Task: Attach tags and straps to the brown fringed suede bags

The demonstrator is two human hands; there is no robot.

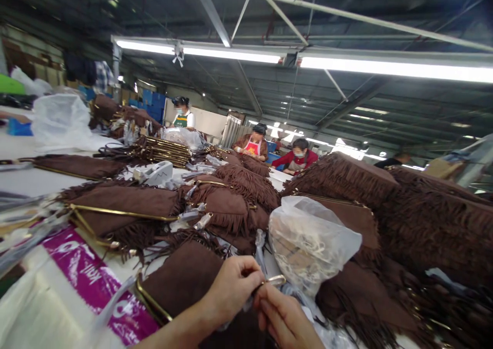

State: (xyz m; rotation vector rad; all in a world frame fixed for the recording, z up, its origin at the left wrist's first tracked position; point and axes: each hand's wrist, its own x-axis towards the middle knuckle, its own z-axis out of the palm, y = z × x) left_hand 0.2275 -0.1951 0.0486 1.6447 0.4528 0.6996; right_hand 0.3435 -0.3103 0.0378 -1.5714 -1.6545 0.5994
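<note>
From the head view, we have both hands low at the near edge of the table [23, 182], over a brown suede bag [185, 277] with a gold frame. Our left hand [231, 290] is curled, thumb and forefinger pinched shut on a small gold clip [275, 279]. Our right hand [283, 318] comes from below with its fingers closed on the same clip, so the two hands meet on it. The clip sits just above the bag's right end, beside a plastic sack [311, 241] of pale bits.

We judge the step in hand to be working the clip at the bag. That calls for a steady pinch and small, fine finger turns, not force.

More fringed bags [423, 220] are heaped along the right side. A pink sheet [92, 282] lies to the left, and other people [254, 143] sit at the far end.
</note>
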